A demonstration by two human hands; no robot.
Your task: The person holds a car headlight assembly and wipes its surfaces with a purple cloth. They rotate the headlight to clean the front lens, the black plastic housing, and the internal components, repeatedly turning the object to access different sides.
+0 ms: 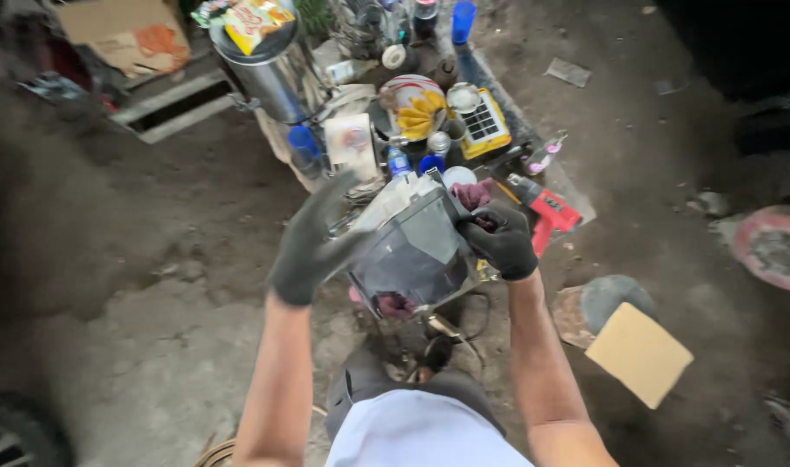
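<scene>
While both gloved hands work above the dirt floor (pixel 109 259), a dark headlight housing (pixel 412 251) sits between them.

The left hand (pixel 313 242) is spread against its left side; the right hand (pixel 499 240) pinches a maroon rag (pixel 475 195) at its far right edge. A red power tool (pixel 546 210) lies just right.

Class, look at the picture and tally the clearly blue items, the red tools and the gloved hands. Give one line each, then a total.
Blue items: 3 (cup, bottle, cap)
Red power tools: 1
Gloved hands: 2 (left hand, right hand)
Total: 6
</scene>
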